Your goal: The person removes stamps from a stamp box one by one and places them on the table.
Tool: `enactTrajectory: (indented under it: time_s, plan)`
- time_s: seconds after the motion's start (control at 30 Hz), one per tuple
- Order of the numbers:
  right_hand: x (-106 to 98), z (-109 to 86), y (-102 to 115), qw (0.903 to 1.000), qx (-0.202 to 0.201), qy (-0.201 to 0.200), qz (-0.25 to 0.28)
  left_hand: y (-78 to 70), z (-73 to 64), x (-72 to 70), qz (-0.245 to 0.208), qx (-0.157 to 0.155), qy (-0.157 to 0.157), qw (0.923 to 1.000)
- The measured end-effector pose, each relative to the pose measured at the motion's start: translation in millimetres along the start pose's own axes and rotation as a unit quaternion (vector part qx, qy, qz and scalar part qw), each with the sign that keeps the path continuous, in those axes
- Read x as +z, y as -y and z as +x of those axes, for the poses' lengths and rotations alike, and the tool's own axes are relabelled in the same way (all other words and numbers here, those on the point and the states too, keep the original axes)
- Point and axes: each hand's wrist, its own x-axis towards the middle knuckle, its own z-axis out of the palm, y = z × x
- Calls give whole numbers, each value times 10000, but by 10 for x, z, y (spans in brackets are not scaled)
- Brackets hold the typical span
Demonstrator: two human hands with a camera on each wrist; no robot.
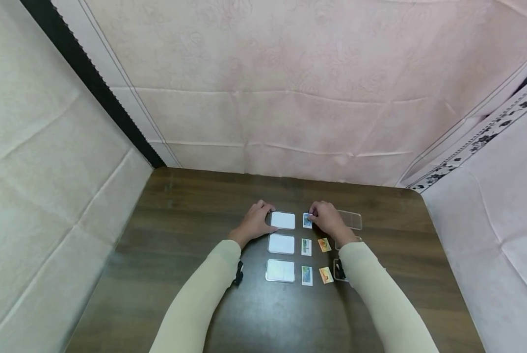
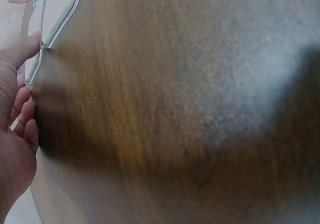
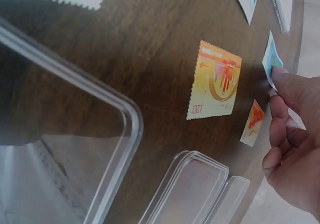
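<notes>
My left hand [image 1: 254,221] holds the left end of the farthest white-filled clear plastic case [image 1: 283,220], thumb on the near edge and fingers at the far edge. In the left wrist view its thumb touches the case rim. My right hand [image 1: 330,220] pinches a blue postage stamp [image 3: 271,59] between thumb and forefinger, just right of that case. Two more white-filled cases [image 1: 281,243] lie nearer in the same column. Beside them are a green stamp [image 1: 306,247] and a blue-green stamp [image 1: 306,276]. Two orange stamps [image 3: 215,82] lie further right.
Clear plastic lids [image 1: 351,219] lie in a column to the right, partly hidden under the right forearm. The wooden table [image 1: 179,294] meets pale cloth walls [image 1: 268,122] at its back and sides. A small black object [image 1: 239,273] shows by the left wrist.
</notes>
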Motion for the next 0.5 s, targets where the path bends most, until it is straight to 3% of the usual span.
enactTrajectory:
  time_s: [0.3, 0.5]
  plan:
    - [33, 2, 21, 9997, 27, -123, -188, -13, 9, -22, 26, -24, 41, 10000]
    - [27, -35, 30, 9996, -63, -292, 21, -4, -2, -37, -15, -14, 61, 10000]
